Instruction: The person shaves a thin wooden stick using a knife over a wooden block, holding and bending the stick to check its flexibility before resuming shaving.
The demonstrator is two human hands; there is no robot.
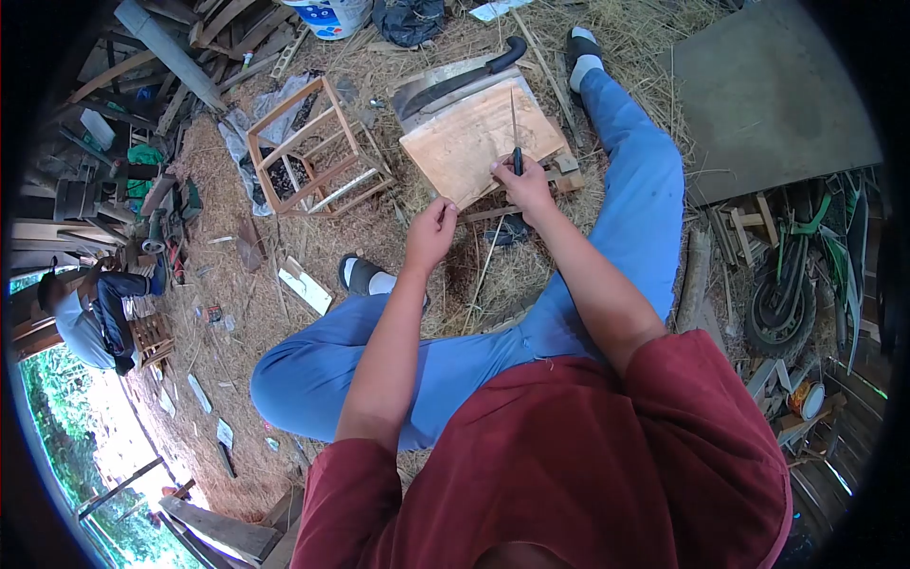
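In my right hand (527, 186) is a knife (517, 156) with a black handle and a narrow, pointed blade, held above a pale wooden board (464, 142) and pointing away from me. My left hand (432, 231) is closed in a pinch at the board's near corner; whatever sits between its fingertips is too small to make out. A machete (455, 87) with a black handle lies across the far end of the board, on a greyish panel (417, 87). Both hands are between my bent knees.
An open wooden frame (318, 152) stands left of the board. Straw and shavings cover the ground. A flat sheet (773, 95) lies at right, near a motorbike wheel (780, 308). Another person (90, 318) sits at far left. A white bucket (332, 14) stands at the back.
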